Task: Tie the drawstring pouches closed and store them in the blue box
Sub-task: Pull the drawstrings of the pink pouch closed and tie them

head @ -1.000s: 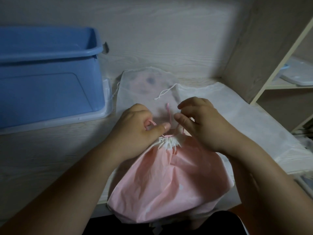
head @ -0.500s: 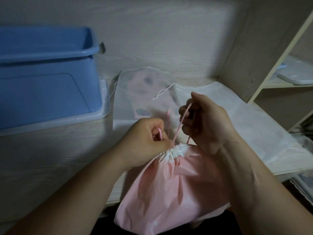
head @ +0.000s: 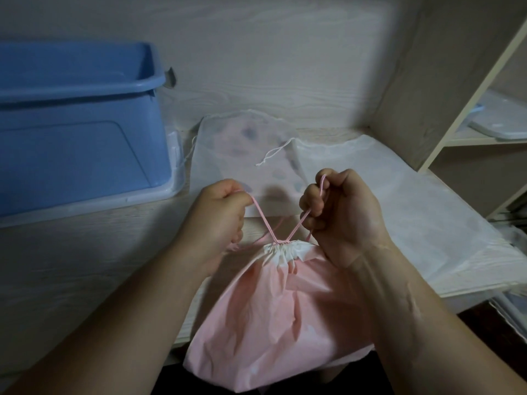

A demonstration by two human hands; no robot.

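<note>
A pink drawstring pouch (head: 273,323) hangs over the front edge of the shelf, its white neck gathered tight. Two strands of the pink drawstring (head: 263,220) cross just above the neck. My left hand (head: 219,215) grips one strand and my right hand (head: 339,212) grips the other, each pulled outward. Behind my hands two white translucent pouches lie flat: one with dark spots (head: 245,146), one plain (head: 385,195). The blue box (head: 77,132) stands open at the left.
The blue box sits on a clear plastic lid (head: 174,178). A wooden side panel (head: 427,67) closes the shelf at the right, with further shelves (head: 490,138) beyond it holding a white tray. The light wooden shelf board (head: 71,266) runs under everything.
My hands have moved apart, pulling the two pink strands outward and taut, so they now cross above the gathered neck. The pouch has shifted slightly lower over the edge.
</note>
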